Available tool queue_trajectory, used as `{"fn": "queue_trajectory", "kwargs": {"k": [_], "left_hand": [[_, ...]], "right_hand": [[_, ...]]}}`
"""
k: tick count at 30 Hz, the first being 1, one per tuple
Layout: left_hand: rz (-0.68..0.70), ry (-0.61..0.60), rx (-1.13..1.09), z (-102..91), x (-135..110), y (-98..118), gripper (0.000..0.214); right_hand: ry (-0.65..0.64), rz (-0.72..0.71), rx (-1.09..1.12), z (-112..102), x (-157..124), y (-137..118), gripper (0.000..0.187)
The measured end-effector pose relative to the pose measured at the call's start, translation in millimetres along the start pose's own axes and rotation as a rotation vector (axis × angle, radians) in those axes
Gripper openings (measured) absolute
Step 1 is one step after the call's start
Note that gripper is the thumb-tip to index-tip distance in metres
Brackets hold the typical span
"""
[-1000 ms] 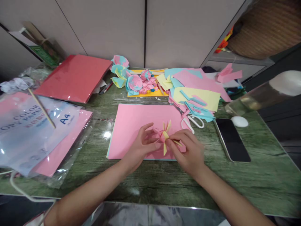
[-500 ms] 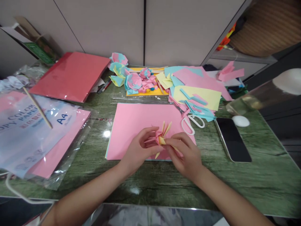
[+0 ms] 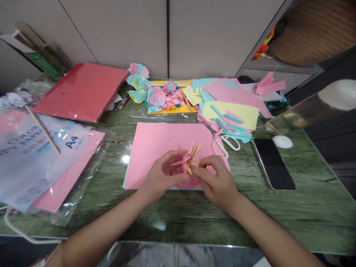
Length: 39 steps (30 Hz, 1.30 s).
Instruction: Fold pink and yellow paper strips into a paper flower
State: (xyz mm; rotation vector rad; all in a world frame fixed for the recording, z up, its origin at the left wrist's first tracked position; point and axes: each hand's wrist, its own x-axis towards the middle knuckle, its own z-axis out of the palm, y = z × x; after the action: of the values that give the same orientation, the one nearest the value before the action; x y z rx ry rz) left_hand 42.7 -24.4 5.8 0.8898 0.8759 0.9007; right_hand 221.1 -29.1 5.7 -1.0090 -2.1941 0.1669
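Between both hands is a folded paper flower (image 3: 185, 161), pink on its left side with narrow yellow strips standing out at the top and right. My left hand (image 3: 164, 172) grips the pink part, with the thumb below and the fingers curled above and behind. The fingertips of my right hand (image 3: 215, 180) pinch at the yellow folds; the exact point of contact is partly hidden. Beneath the hands lies a stack of pink paper (image 3: 155, 135). White-handled scissors (image 3: 226, 142) rest at the stack's right edge.
A phone (image 3: 274, 163) lies on the right beside a white oval object (image 3: 282, 141). Finished paper flowers (image 3: 157, 96) and cut paper scraps (image 3: 230, 111) fill the back. On the left are a red paper pack (image 3: 83, 91) and a plastic-wrapped A4 paper pack (image 3: 47, 159).
The right fingers have shifted slightly on the yellow folds, and a yellow strip that reached toward the right palm no longer shows. The left hand keeps its grip. The view has shifted a little.
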Motion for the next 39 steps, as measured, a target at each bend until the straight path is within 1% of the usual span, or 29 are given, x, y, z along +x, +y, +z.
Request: {"fn": "queue_trajectory", "kwargs": {"k": [3, 5, 6, 8, 9, 11, 13, 15, 17, 20, 22, 24, 26, 28, 31, 34, 39], "left_hand": [[-0.021, 0.017, 0.007, -0.8, 0.8, -0.3, 0.048], [-0.048, 0.044, -0.010, -0.3, 1.3, -0.4, 0.045], [-0.071, 0.058, -0.034, 0.4, 1.2, -0.3, 0.043], [-0.131, 0.073, -0.106, 2.5, 0.5, 0.3, 0.039], [-0.166, 0.070, -0.145, 3.7, -0.2, 0.6, 0.038], [-0.219, 0.059, -0.195, 6.0, -1.9, 1.3, 0.038], [-0.232, 0.054, -0.183, 7.5, -3.0, 1.4, 0.037], [-0.208, 0.063, -0.128, 7.8, -2.9, 0.6, 0.036], [-0.165, 0.079, -0.054, 6.9, -1.7, -1.1, 0.035], [-0.123, 0.085, 0.007, 4.6, 0.7, -3.3, 0.033], [-0.127, 0.067, -0.014, 3.3, 1.4, -3.4, 0.033], [-0.109, 0.060, -0.036, 2.5, 1.2, -2.6, 0.036], [-0.063, 0.079, -0.030, 2.6, 0.5, -1.7, 0.041], [-0.028, 0.108, -0.008, 3.5, -0.3, -1.2, 0.041], [-0.017, 0.139, 0.041, 5.7, -0.6, -1.8, 0.037], [0.037, 0.179, 0.107, 6.6, 0.3, -3.7, 0.036], [0.110, 0.235, 0.297, 4.7, 0.7, -6.1, 0.041]], "right_hand": [[0.011, 0.013, -0.016, 0.2, 0.9, -0.2, 0.025], [0.015, 0.064, -0.003, 0.8, 1.0, -1.2, 0.026], [0.034, 0.097, 0.001, 1.0, 1.0, -2.0, 0.028], [0.114, 0.128, -0.010, 0.9, 0.4, -3.6, 0.035], [0.163, 0.108, -0.026, 0.7, 0.0, -4.3, 0.039], [0.219, -0.008, -0.074, 0.0, -1.2, -5.6, 0.040], [0.206, -0.138, -0.129, 0.0, -2.2, -6.8, 0.035], [0.165, -0.206, -0.186, 0.9, -2.3, -7.5, 0.029], [0.137, -0.230, -0.243, 2.1, -1.7, -7.5, 0.025], [0.142, -0.262, -0.305, 1.9, -0.4, -5.8, 0.020], [0.158, -0.233, -0.309, 0.3, 0.5, -4.4, 0.017], [0.170, -0.145, -0.287, -1.7, 1.2, -3.4, 0.016], [0.178, -0.058, -0.268, -2.9, 1.6, -3.3, 0.016], [0.185, -0.017, -0.263, -2.8, 1.5, -4.0, 0.013], [0.168, 0.003, -0.258, -1.0, 1.0, -5.8, 0.008], [0.131, 0.004, -0.244, 1.0, 0.5, -7.6, 0.009], [0.089, -0.099, -0.259, 2.9, 1.2, -9.8, 0.008]]}}
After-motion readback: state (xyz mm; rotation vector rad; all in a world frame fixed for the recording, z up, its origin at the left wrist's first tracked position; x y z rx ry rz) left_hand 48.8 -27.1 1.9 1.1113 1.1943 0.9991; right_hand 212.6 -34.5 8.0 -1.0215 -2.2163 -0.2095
